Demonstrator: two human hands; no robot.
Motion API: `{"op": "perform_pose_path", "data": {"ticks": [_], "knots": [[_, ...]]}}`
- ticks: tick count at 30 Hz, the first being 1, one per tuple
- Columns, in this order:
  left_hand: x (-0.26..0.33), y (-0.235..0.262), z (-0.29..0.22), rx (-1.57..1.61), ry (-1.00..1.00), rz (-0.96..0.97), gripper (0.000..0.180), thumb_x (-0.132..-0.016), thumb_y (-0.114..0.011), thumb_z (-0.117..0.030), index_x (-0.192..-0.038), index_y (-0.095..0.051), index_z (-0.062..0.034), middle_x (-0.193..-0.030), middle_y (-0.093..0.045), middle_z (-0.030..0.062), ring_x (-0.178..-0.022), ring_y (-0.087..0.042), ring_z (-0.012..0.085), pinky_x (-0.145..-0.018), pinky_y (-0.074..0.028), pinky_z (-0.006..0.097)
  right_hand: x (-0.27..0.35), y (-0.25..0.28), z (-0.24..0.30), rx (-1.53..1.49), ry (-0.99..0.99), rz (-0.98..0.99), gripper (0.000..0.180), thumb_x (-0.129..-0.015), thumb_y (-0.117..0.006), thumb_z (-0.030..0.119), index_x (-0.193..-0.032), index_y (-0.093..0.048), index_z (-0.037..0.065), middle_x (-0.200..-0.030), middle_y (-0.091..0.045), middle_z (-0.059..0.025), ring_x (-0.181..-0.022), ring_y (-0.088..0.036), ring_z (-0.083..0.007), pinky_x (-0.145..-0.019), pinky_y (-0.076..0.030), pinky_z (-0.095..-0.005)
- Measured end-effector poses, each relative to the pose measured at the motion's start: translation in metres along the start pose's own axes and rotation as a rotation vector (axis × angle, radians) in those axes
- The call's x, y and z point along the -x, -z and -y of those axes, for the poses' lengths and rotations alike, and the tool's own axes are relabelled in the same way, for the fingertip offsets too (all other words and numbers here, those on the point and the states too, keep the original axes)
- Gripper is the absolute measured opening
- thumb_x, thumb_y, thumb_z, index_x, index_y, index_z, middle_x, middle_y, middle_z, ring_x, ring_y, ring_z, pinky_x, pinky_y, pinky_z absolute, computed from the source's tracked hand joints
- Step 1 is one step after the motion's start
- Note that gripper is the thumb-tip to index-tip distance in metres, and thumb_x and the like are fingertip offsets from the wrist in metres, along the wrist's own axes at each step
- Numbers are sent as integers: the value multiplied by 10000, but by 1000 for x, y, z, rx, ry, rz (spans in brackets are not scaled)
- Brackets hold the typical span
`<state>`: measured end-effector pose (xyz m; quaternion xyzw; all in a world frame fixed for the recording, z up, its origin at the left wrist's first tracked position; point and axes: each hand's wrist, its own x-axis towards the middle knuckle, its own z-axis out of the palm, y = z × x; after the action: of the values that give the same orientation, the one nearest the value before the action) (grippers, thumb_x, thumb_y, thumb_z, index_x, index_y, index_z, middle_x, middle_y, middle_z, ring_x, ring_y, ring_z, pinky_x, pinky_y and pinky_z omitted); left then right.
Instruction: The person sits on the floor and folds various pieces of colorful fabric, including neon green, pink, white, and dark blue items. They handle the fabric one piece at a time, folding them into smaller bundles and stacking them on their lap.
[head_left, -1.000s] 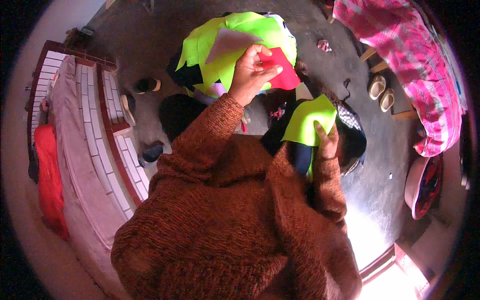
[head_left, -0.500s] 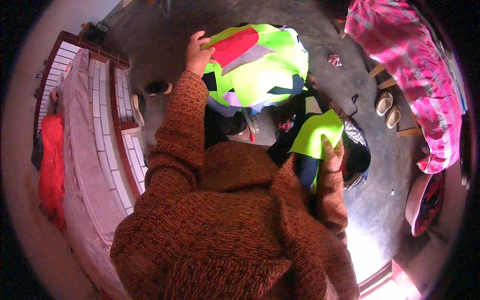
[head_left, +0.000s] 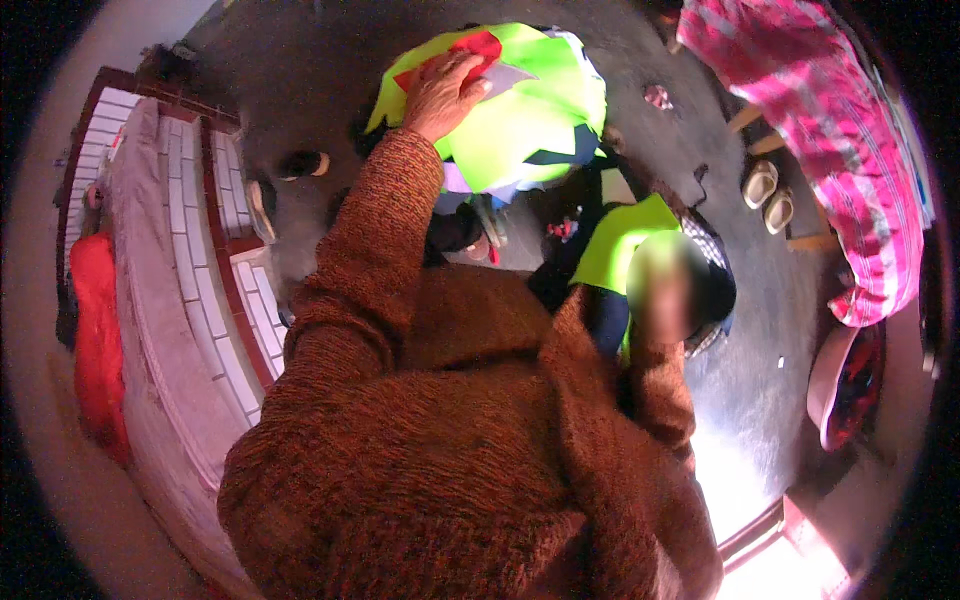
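Observation:
A heaped pile of cut cloth pieces (head_left: pixel 530 105), mostly bright yellow-green with some dark and grey ones, stands ahead of me. Across a red cloth piece (head_left: pixel 478 44) on its top, my left hand (head_left: pixel 443 98) lies palm down with fingers stretched out and thumb apart. A grey cloth piece (head_left: pixel 509 77) shows beside that hand. Lower right, my right hand (head_left: pixel 664 290) has a yellow-green cloth piece (head_left: pixel 612 237) in its grip; a blur covers most of its fingers. Dark cloth hangs under that piece.
On the right, pink checked cloth (head_left: pixel 790 90) drapes over something with wooden legs, beside pale shoes (head_left: pixel 760 185) and a pink basin (head_left: pixel 830 385). A white-tiled ledge (head_left: pixel 200 250) with a pale cover and red cloth (head_left: pixel 97 330) runs along the left. Dark shoes (head_left: pixel 303 165) lie nearby.
My left hand has moved from the pile's left edge onto its top, covering part of the red piece. My right hand stays at the yellow-green piece. The view has shifted slightly.

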<state>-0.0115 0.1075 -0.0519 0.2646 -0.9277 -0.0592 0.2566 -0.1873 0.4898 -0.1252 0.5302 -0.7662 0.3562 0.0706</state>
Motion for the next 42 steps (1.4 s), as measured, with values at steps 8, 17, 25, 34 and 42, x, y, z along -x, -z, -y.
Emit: {"op": "perform_pose_path", "data": {"ticks": [8, 17, 25, 34, 42], "knots": [[2, -4, 3, 33, -4, -9, 522, -814, -524, -443, -1249, -459, -163, -1332, -406, 78, -1245, -337, 281, -1036, -170, 481, -24, 14, 24, 264, 277, -216, 144, -770, -666, 140, -865, -578, 75, -766, -552, -90, -689, -539, -229, -603, -457, -311], [48, 1, -156, 961, 169, 61, 260, -768, -676, -154, -975, -597, -18, -889, -631, 71, -825, -594, 133, -762, -469, 272, -28, 22, 34, 205, 219, -163, 192, -693, -646, 92, -868, -571, 67, -809, -545, -105, -734, -537, -270, -637, -459, -363], [95, -46, -189, 1286, 427, 555, 369, -803, -653, -163, -1088, -518, 28, -967, -607, 80, -880, -572, 119, -796, -456, 257, -33, 29, 46, 269, 165, -165, 157, -765, -649, 174, -835, -596, 45, -793, -589, -108, -732, -563, -269, -654, -462, -349], [94, -46, -187, 1322, 486, 573, 219, -791, -654, -113, -966, -577, -7, -877, -618, 41, -804, -571, 99, -728, -457, 243, -26, 14, 50, -1045, -578, -142, 342, -758, -641, 29, -1087, -547, 38, -1021, -596, -71, -915, -565, -182, -820, -452, -310], [82, -15, -188, 1507, 362, 528, 138, -810, -590, -130, -885, -581, -15, -833, -596, 21, -799, -534, 80, -733, -424, 243, -24, 15, 46, -819, -460, -48, 424, -754, -663, 24, -1148, -509, 38, -1051, -585, -54, -945, -550, -157, -851, -434, -295]]}}
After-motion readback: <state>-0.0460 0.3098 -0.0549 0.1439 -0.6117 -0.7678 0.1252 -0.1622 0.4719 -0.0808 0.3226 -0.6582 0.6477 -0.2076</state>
